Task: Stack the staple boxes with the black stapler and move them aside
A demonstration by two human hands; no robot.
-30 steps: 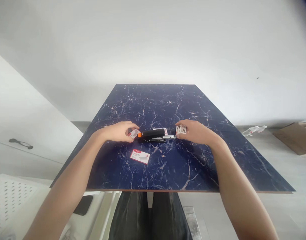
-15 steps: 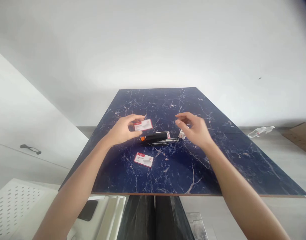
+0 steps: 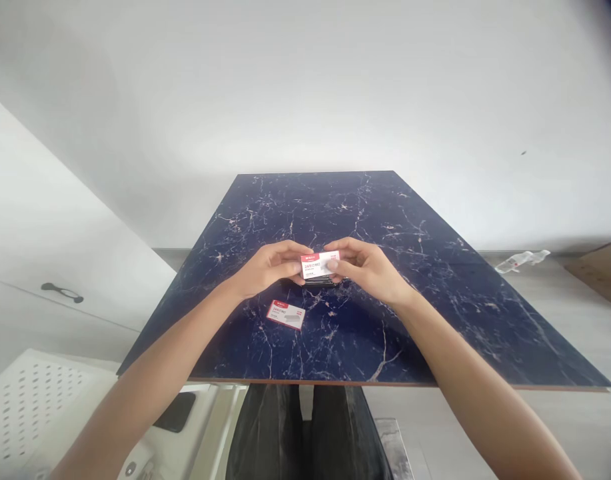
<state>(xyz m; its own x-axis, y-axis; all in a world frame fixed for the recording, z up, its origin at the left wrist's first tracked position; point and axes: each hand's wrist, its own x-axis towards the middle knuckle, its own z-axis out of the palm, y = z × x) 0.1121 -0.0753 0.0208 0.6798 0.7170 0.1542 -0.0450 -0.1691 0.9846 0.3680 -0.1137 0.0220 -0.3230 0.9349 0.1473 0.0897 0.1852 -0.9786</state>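
Both my hands hold one small white-and-red staple box (image 3: 319,264) above the middle of the dark blue marble table (image 3: 435,313). My left hand (image 3: 270,267) pinches its left end and my right hand (image 3: 368,267) pinches its right end. A black stapler lies on the table right behind the box; only a dark sliver (image 3: 318,282) shows under my fingers. A second staple box (image 3: 286,315) lies flat on the table, nearer me and to the left of my hands.
A white wall rises behind the table. A white perforated seat (image 3: 30,400) and a black phone (image 3: 174,412) are at lower left. On the floor at right lie a clear plastic bottle (image 3: 522,261) and a cardboard box (image 3: 602,270).
My left hand lifted a staple box off the table and carried it to the centre. My right hand let go of another small box and took the lifted box's other end.
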